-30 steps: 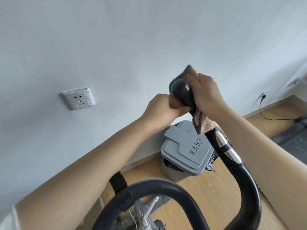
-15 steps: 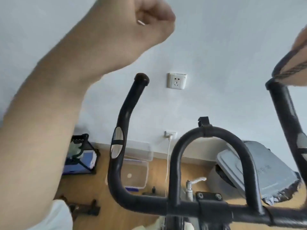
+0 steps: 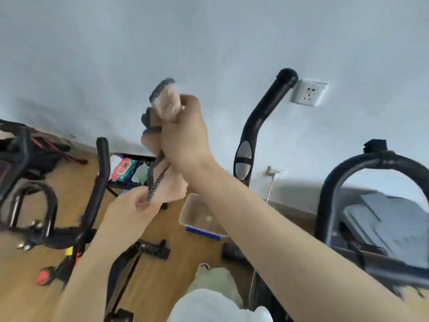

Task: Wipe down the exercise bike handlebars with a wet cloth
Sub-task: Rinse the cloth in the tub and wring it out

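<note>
Leaving the far end of the bars [image 3: 383,159], the cloth [image 3: 166,102] is off the metal now and up in the air, near the grip [image 3: 267,117] on its left. Furthest left of the grip, the left hand [image 3: 133,205] pinches the cloth's hanging tail. Closer in, the right hand [image 3: 185,138] is fisted round the bunched middle. Socket [image 3: 308,92] sits just right of the grip's tip. Guessing one end's done and this is a refold before this one.

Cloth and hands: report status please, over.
Right hand grips cloth, left hand pinches its lower end. Cloth apart from handlebar. Nothing between them.
</note>
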